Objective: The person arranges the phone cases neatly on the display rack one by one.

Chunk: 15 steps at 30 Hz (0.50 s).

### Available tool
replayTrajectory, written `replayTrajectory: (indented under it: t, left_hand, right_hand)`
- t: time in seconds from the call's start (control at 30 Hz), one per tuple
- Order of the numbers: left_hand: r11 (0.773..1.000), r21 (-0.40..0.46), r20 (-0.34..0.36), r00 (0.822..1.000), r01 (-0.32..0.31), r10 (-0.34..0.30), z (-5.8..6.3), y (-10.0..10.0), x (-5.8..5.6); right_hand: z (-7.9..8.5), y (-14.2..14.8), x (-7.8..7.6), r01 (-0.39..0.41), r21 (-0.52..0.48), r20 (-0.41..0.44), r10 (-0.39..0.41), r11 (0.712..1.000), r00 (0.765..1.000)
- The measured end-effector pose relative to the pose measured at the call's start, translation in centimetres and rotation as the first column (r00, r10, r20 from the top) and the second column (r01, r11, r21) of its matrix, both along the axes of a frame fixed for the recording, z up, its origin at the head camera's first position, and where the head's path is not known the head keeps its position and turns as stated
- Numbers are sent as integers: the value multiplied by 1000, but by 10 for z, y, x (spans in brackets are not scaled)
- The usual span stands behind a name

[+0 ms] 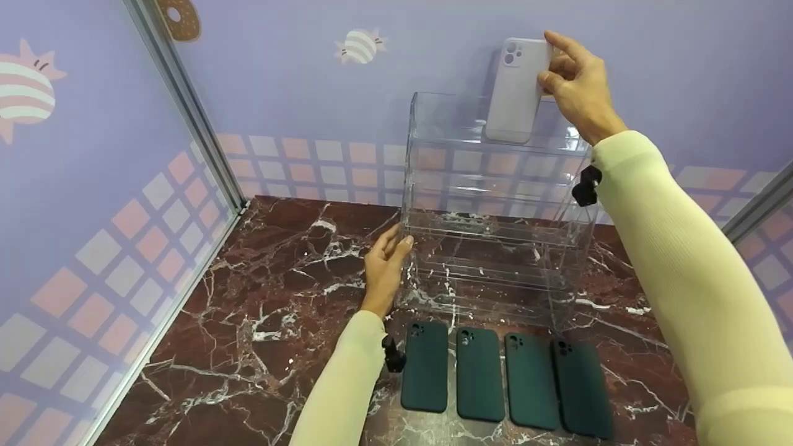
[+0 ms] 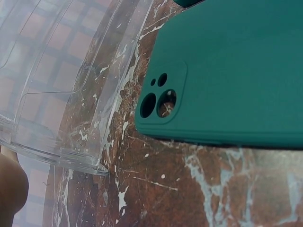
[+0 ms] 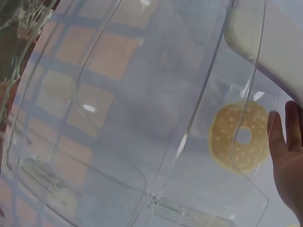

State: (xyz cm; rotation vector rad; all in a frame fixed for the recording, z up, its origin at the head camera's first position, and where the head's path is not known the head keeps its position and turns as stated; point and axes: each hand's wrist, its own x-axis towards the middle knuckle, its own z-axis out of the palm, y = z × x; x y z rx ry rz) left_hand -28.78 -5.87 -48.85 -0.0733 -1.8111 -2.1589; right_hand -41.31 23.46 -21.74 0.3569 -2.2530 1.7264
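A pale, whitish phone case [image 1: 517,93] is pinched at its right edge between the thumb and fingers of my right hand [image 1: 582,83]. It stands nearly upright, its lower end at the top tier of a clear tiered acrylic stand [image 1: 483,234]; whether it touches the tier I cannot tell. In the right wrist view, the case [image 3: 279,33] shows at upper right, beside the hand [image 3: 289,161]. My left hand [image 1: 383,269] rests against the stand's left side, its fingers partly hidden. Part of that hand [image 2: 12,189] shows at the left wrist view's lower left.
Several dark green phone cases lie in a row before the stand, the leftmost [image 1: 425,365] near my left wrist. The surface is reddish-brown marbled stone [image 1: 248,347]. A purple patterned wall [image 1: 297,93] rises behind, and another panel [image 1: 74,186] borders the left.
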Motion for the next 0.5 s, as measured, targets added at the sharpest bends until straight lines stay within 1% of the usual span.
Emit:
replayTrajectory:
  t: [0.13, 0.2, 0.27, 0.33, 0.4, 0.43, 0.5]
  left_hand:
    - [1000, -2, 5, 1000, 7, -7, -1, 1, -1]
    - [1000, -1, 7, 1000, 9, -9, -1, 2, -1]
    - [1000, 1, 7, 1000, 12, -12, -2, 3, -1]
    - [1000, -1, 6, 1000, 9, -9, -2, 3, -2]
    - [1000, 5, 1, 1000, 5, -5, -2, 3, -2]
    - [1000, 5, -2, 1000, 3, -3, -2, 3, -2]
    - [1000, 11, -6, 1000, -1, 1, -2, 3, -2]
  right_hand:
    - [-1, 2, 2, -5, 67, 46, 1, 998, 999]
    - [-2, 3, 3, 1, 83, 65, -7, 997, 998]
    - [-3, 4, 3, 14, 81, 62, -19, 997, 998]
    - [-3, 6, 3, 29, 79, 42, -32, 996, 999]
    - [-3, 8, 4, 53, 89, 2, -53, 995, 999]
    - [-3, 9, 5, 68, 102, -24, -66, 992, 998]
    - [-4, 11, 8, 125, 166, -85, -112, 978, 990]
